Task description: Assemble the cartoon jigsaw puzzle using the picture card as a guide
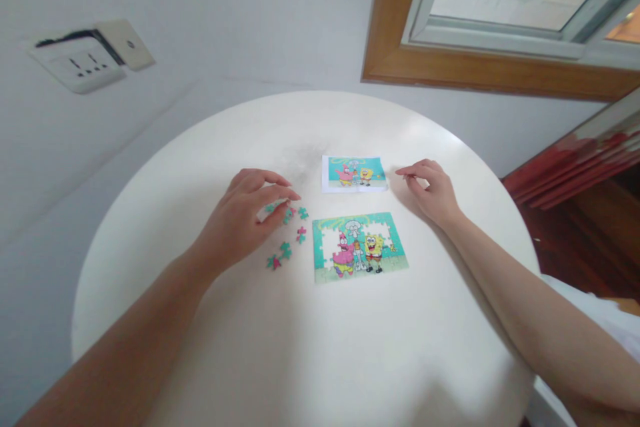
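Note:
My left hand [243, 220] hovers over several loose puzzle pieces [285, 250], green and pink, on the white table. Its fingers are apart and loosely bent, the thumb tip close under the index finger, and it partly covers the upper pieces. Right of the pieces lies a partly filled jigsaw puzzle [357, 253] with cartoon figures, with white gaps at its left and upper right. Behind it is a printed reference picture [355, 173] of the same scene. My right hand [430, 190] rests beside that picture, thumb and fingers pinched together; what is between them is too small to make out.
The round white table [240, 360] stands against a pale wall. A wall socket [85, 63] is at the left. At the upper right is a wood-framed window [480, 67], with a red patterned curtain [565, 160] below it.

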Action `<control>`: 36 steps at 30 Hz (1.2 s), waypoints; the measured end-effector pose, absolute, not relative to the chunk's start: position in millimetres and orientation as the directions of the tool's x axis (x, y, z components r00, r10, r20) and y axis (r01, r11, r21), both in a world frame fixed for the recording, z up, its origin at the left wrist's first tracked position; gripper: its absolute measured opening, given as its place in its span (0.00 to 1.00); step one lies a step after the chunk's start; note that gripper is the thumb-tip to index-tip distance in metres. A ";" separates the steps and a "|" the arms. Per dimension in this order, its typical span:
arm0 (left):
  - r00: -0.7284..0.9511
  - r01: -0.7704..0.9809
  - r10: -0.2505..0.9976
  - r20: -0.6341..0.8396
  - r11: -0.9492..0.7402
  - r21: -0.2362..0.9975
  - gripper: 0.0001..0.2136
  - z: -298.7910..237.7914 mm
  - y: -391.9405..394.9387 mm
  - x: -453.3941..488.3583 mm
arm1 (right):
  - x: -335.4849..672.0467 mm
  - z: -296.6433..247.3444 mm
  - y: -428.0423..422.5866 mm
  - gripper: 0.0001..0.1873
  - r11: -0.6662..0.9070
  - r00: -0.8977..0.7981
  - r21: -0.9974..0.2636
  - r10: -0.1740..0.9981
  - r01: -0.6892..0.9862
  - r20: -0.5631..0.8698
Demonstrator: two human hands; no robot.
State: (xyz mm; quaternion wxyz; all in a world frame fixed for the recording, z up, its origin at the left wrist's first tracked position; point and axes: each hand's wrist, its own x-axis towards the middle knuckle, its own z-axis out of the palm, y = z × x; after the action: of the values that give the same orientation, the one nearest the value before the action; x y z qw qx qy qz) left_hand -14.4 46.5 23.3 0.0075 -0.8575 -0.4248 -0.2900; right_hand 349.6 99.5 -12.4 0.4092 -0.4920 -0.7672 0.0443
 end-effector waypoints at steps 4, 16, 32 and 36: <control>0.473 0.751 0.740 0.478 -0.623 0.222 0.09 28.5 49.6 -24.1 | 352.4 -16.0 102.3 0.13 0.488 -0.114 -0.520 0.797 0.701 0.594; 0.608 0.712 0.787 0.103 -0.598 0.368 0.10 27.7 45.9 -36.4 | 355.0 -22.0 103.6 0.12 0.453 -0.078 -0.564 0.822 0.691 0.565; 0.602 0.745 0.798 0.016 -0.569 0.349 0.06 27.6 30.5 -6.7 | 351.6 -17.7 100.8 0.12 0.432 -0.086 -0.579 0.845 0.691 0.527; 0.601 0.742 0.799 0.023 -0.569 0.354 0.06 26.3 29.1 -5.8 | 350.5 -17.1 101.3 0.13 0.438 -0.098 -0.569 0.843 0.696 0.529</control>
State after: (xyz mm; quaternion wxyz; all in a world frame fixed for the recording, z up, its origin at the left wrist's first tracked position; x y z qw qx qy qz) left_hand -5.8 29.1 26.3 -0.1558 -0.8811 -0.4372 -0.0906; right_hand 350.5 101.3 -17.1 0.4214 -0.5231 -0.7357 0.0870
